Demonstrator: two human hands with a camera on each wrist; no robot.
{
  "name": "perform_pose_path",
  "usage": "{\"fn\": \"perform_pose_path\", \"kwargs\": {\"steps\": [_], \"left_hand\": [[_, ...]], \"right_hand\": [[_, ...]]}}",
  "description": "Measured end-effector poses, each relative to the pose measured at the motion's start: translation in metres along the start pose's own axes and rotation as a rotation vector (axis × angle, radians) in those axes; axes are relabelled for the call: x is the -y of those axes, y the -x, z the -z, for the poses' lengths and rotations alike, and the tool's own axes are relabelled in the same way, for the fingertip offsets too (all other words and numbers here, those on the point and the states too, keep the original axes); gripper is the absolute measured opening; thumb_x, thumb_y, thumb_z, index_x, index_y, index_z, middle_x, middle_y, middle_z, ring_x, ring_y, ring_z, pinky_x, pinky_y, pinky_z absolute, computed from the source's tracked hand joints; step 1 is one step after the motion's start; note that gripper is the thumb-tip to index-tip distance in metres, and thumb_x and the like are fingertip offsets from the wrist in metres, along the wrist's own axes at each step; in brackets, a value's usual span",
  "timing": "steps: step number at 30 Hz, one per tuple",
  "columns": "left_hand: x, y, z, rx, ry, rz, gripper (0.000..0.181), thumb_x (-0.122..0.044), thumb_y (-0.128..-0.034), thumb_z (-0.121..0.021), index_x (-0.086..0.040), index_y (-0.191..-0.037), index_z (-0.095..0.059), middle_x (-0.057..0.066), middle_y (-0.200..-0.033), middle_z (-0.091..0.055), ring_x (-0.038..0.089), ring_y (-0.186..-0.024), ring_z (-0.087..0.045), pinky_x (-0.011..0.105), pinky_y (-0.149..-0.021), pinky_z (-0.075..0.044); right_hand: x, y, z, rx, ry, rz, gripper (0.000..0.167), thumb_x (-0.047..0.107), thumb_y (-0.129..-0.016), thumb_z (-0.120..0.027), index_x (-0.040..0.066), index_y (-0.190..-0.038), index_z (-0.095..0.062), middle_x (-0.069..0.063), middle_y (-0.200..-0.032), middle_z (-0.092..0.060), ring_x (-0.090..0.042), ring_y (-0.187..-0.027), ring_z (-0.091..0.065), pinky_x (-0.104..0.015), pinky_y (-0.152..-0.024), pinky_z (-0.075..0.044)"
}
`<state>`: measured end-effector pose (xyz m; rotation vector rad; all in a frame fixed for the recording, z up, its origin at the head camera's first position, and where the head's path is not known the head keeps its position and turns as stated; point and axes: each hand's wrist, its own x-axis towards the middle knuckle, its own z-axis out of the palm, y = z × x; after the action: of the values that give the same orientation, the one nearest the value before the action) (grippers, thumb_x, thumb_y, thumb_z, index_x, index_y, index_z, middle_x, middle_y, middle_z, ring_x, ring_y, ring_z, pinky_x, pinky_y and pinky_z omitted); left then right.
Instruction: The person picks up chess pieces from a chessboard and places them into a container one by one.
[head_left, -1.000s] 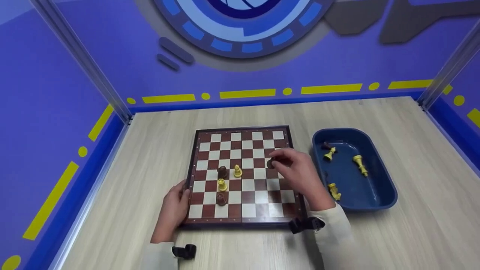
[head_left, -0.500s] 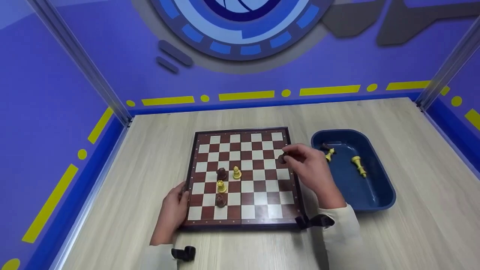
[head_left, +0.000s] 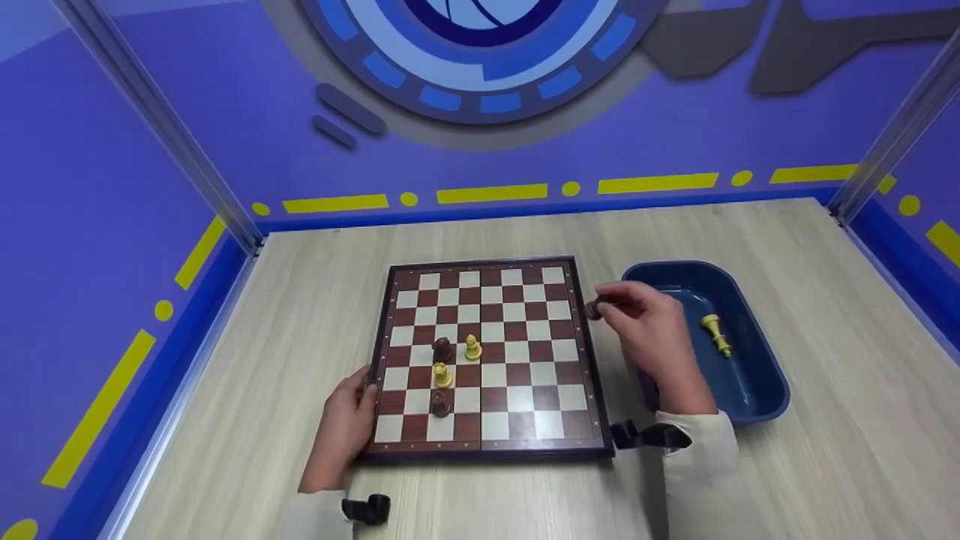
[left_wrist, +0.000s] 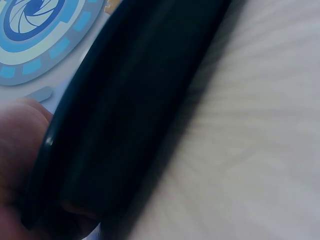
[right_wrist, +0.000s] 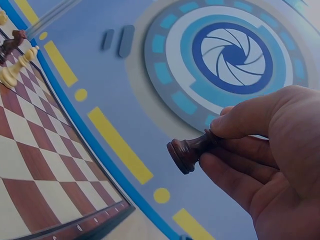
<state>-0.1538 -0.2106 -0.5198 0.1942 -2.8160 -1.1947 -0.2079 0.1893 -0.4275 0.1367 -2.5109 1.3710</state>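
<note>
My right hand (head_left: 654, 334) pinches a dark brown chess piece (right_wrist: 192, 149) between thumb and fingers, in the air past the board's right edge. Its round base points away from the hand; the fingers hide its top. My left hand (head_left: 346, 412) holds the left edge of the chessboard (head_left: 517, 382), the thumb at the rim and the other fingers partly hidden. On the board's left half stand a pale yellow rook (head_left: 442, 375), a yellow piece with a rounded top (head_left: 472, 347), and two dark brown pieces, one behind (head_left: 442, 349) and one in front (head_left: 440, 403).
A dark blue tray (head_left: 776, 375) stands right of the board, with a yellow chess piece (head_left: 716, 335) lying in it; my right hand and arm cover its left part. Blue panels (head_left: 480, 165) wall the table (head_left: 322, 262) at the back and sides.
My right hand, still pinching the dark chess piece, has moved right from above the board toward the tray. The left hand and the standing pieces keep their places.
</note>
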Motion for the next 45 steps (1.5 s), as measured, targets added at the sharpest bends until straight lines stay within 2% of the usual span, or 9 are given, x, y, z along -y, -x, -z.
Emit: {"fn": "perform_pose_path", "kwargs": {"steps": [5, 10, 20, 31, 38, 45], "left_hand": [[-0.001, 0.001, 0.0, 0.003, 0.002, 0.0, 0.041, -0.011, -0.1008, -0.048, 0.002, -0.14, -0.048, 0.02, -0.113, -0.063, 0.032, -0.106, -0.063, 0.048, -0.093, -0.049], [-0.002, 0.001, 0.001, 0.012, 0.012, 0.001, 0.041, -0.011, -0.1013, -0.047, 0.003, -0.14, -0.047, 0.022, -0.116, -0.062, 0.033, -0.109, -0.062, 0.049, -0.094, -0.049], [0.001, 0.001, 0.0, 0.01, 0.012, -0.006, 0.041, -0.009, -0.1003, -0.048, 0.005, -0.139, -0.047, 0.022, -0.113, -0.063, 0.033, -0.106, -0.063, 0.049, -0.094, -0.048], [0.002, 0.001, 0.0, 0.004, 0.012, -0.019, 0.042, -0.011, -0.1005, -0.048, 0.005, -0.139, -0.047, 0.023, -0.114, -0.062, 0.033, -0.104, -0.063, 0.049, -0.092, -0.05], [0.002, 0.001, 0.0, 0.011, 0.007, -0.015, 0.042, -0.01, -0.1006, -0.047, 0.004, -0.14, -0.047, 0.023, -0.118, -0.061, 0.035, -0.109, -0.062, 0.05, -0.094, -0.048], [0.002, 0.001, 0.0, 0.013, 0.004, -0.021, 0.042, -0.011, -0.1008, -0.047, 0.003, -0.14, -0.047, 0.024, -0.119, -0.061, 0.035, -0.109, -0.061, 0.05, -0.095, -0.048]], "right_hand": [[-0.004, -0.001, 0.006, -0.033, -0.03, -0.037, 0.018, 0.011, -0.091, -0.067, 0.01, -0.109, -0.072, -0.007, -0.1, -0.073, -0.01, -0.087, -0.066, -0.012, -0.072, -0.049], [-0.009, -0.001, 0.012, -0.025, -0.066, -0.086, 0.019, 0.018, -0.093, -0.066, 0.013, -0.111, -0.07, -0.005, -0.099, -0.073, -0.007, -0.087, -0.067, -0.014, -0.073, -0.051], [-0.019, -0.002, 0.023, -0.071, -0.04, -0.042, 0.02, 0.016, -0.093, -0.065, 0.008, -0.111, -0.07, -0.009, -0.102, -0.072, 0.003, -0.084, -0.064, -0.01, -0.071, -0.05], [-0.023, -0.001, 0.034, -0.083, -0.049, -0.079, 0.025, 0.021, -0.094, -0.064, 0.007, -0.114, -0.069, -0.01, -0.105, -0.071, -0.001, -0.084, -0.065, -0.012, -0.07, -0.051], [-0.028, -0.001, 0.038, -0.09, -0.103, -0.098, 0.025, 0.018, -0.094, -0.064, 0.005, -0.116, -0.068, -0.013, -0.103, -0.073, -0.004, -0.084, -0.069, -0.015, -0.072, -0.054], [-0.033, -0.001, 0.041, -0.085, -0.017, -0.148, 0.025, 0.024, -0.096, -0.061, 0.011, -0.116, -0.069, -0.008, -0.106, -0.072, -0.005, -0.087, -0.066, -0.013, -0.072, -0.051]]}}
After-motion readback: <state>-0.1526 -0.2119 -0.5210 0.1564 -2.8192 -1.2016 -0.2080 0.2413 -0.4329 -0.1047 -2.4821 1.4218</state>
